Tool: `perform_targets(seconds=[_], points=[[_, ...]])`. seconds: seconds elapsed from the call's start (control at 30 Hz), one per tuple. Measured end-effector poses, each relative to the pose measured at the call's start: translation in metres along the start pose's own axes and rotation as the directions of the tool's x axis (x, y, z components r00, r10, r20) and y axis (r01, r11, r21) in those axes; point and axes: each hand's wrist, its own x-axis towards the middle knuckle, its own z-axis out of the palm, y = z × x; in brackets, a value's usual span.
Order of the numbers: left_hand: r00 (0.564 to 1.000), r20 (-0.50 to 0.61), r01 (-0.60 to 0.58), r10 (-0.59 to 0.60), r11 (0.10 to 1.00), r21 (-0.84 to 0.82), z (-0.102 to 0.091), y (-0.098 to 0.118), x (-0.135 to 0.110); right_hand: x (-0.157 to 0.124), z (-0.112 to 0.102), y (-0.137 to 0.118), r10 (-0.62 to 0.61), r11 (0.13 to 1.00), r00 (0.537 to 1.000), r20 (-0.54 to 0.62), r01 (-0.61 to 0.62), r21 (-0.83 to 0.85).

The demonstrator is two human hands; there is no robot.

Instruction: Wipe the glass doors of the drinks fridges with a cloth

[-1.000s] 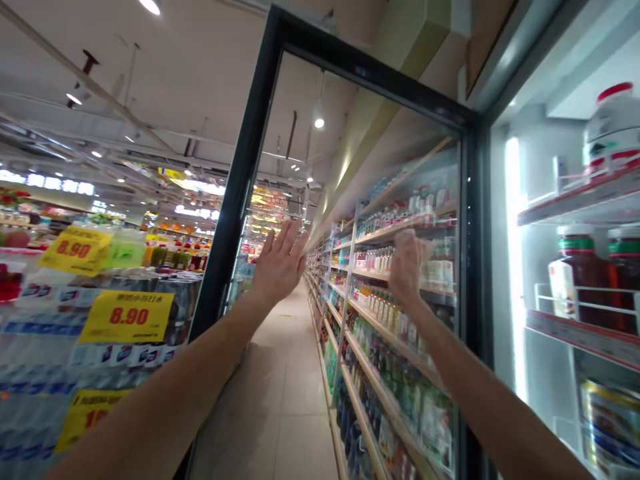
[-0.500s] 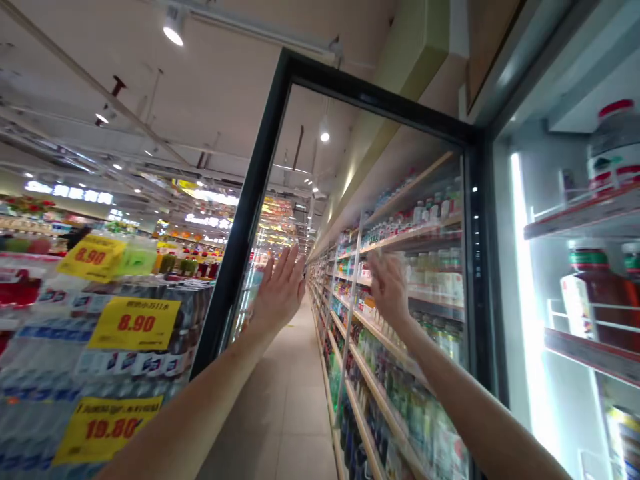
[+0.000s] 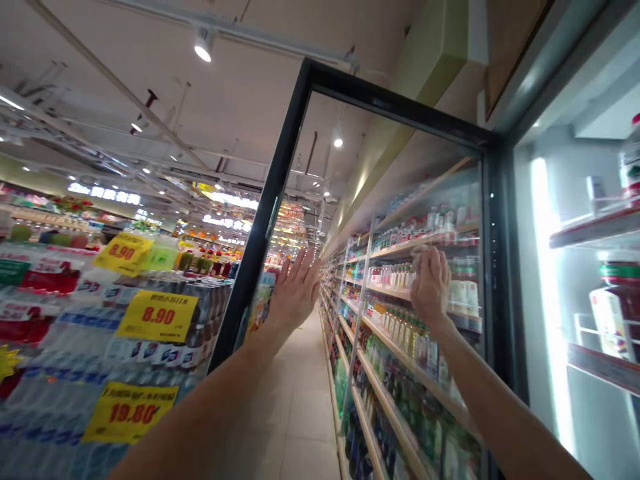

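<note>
Left hand [image 3: 297, 290] lies flat on the black-framed glass door [image 3: 273, 193], fingers spread and pointing up, near the door's free edge. It has hardly shifted on the pane over the last second. Right hand [image 3: 431, 285] has moved: half a second ago it was closer to the left hand with its fingers loosely open, and now it sits further toward the hinge side, at about the same height. Its fingers are gathered against the glass, and whether they bunch around a small pale wad cannot be told. By my reading, one hand steadies the swung-open door while the other travels sideways over its surface.

Through the door show wooden shelves of bottled drinks [image 3: 400, 320]. Left of the door hangs a yellow price tag [image 3: 157, 315]. Right of it stands a dark green-capped bottle [image 3: 617, 300] in the lit cooler.
</note>
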Motion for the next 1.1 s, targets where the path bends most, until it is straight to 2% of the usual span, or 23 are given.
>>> perform_targets(seconds=[0.07, 0.17, 0.23, 0.33, 0.4, 0.5, 0.57, 0.63, 0.7, 0.8, 0.87, 0.97, 1.03, 1.1], points=[[1.000, 0.014, 0.003, -0.002, 1.000, -0.019, -0.001, 0.000, 0.000, 0.001, -0.002, -0.005, 0.015, 1.000, 0.998, 0.060, -0.016, 0.025], [1.000, 0.026, -0.012, 0.013, 0.999, -0.043, 0.000, 0.000, -0.001, 0.011, -0.008, -0.005, 0.188, 0.980, 0.978, 0.094, -0.193, 0.046], [0.999, 0.028, -0.020, 0.022, 0.998, -0.058, 0.001, -0.002, -0.002, 0.018, -0.008, -0.004, 0.268, 0.959, 0.958, 0.096, -0.275, 0.070], [0.999, 0.019, -0.023, 0.025, 0.994, -0.110, 0.002, -0.005, -0.004, 0.019, -0.003, -0.015, 0.304, 0.944, 0.950, 0.078, -0.311, 0.108], [1.000, -0.004, -0.030, 0.030, 0.983, -0.182, 0.002, -0.006, -0.005, 0.008, 0.001, -0.040, 0.255, 0.952, 0.963, 0.092, -0.266, 0.152], [0.996, -0.088, -0.044, 0.011, 0.926, -0.374, 0.000, 0.006, -0.002, -0.025, 0.004, -0.099, 0.062, 0.963, 0.985, 0.159, -0.101, 0.250], [0.993, -0.118, -0.070, 0.013, 0.868, -0.491, 0.000, 0.026, 0.003, -0.047, 0.003, -0.134, -0.029, 0.917, 0.984, 0.176, -0.044, 0.397], [0.996, -0.092, -0.052, -0.001, 0.820, -0.570, 0.003, 0.052, 0.010, -0.061, -0.001, -0.150, -0.050, 0.842, 0.983, 0.178, -0.055, 0.537], [0.999, -0.031, 0.014, -0.041, 0.805, -0.593, 0.010, 0.076, 0.015, -0.067, -0.006, -0.144, -0.015, 0.799, 0.985, 0.173, -0.092, 0.594], [0.998, 0.059, 0.049, -0.023, 0.869, -0.492, 0.021, 0.092, 0.016, -0.068, -0.012, -0.106, 0.123, 0.893, 0.985, 0.118, -0.162, 0.419], [0.993, 0.102, -0.016, 0.061, 0.917, -0.399, 0.021, 0.079, 0.017, -0.070, -0.013, -0.081, 0.145, 0.962, 0.983, 0.115, -0.167, 0.216], [0.990, 0.117, -0.045, 0.082, 0.957, -0.288, 0.008, 0.028, 0.028, -0.075, -0.013, -0.064, 0.076, 0.994, 0.983, 0.164, -0.087, 0.063], [0.993, 0.057, 0.115, -0.105, 0.972, -0.206, -0.002, -0.007, 0.038, -0.079, -0.012, -0.066, 0.070, 0.996, 0.987, 0.147, -0.076, 0.038], [0.974, 0.020, 0.226, -0.226, 0.960, -0.163, -0.006, -0.021, 0.042, -0.081, -0.011, -0.071, 0.078, 0.996, 0.988, 0.131, -0.083, 0.031]])
